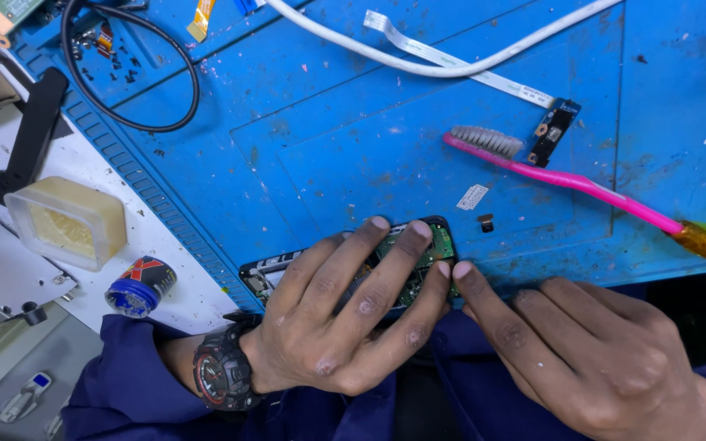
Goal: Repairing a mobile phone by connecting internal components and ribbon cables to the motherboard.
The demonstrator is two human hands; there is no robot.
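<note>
Starting at your left, a pale plastic tub point(67, 220) and a small blue-capped bottle point(140, 286) sit on the white part of the worktop point(149, 237), well apart from your hands. A black cable loop point(128, 73) lies on the blue mat point(328, 147) further up.

Your left hand point(345, 318), with the dark wristwatch point(222, 367) on its wrist, lies flat over the opened device point(275, 273). Its fingers are spread and pressing down on the green circuit board point(435, 245) inside the black frame, not closed around anything. The device sits at the near edge of the blue mat, just in front of your body and almost wholly under that hand.

I judge the device light and stiff, but the bare board is fragile. Take it by the black frame edges, not by the components, and keep fingertip pressure gentle.

Your right hand point(590, 351) lies just beside it. The index fingertip touches the device's right edge next to your left fingers. The other fingers rest loosely extended on the mat edge, holding nothing.

Further right and up lie a pink toothbrush point(565, 175), a small board on a flat ribbon cable point(553, 131) and a white cable point(443, 61), all well apart from both hands.
</note>
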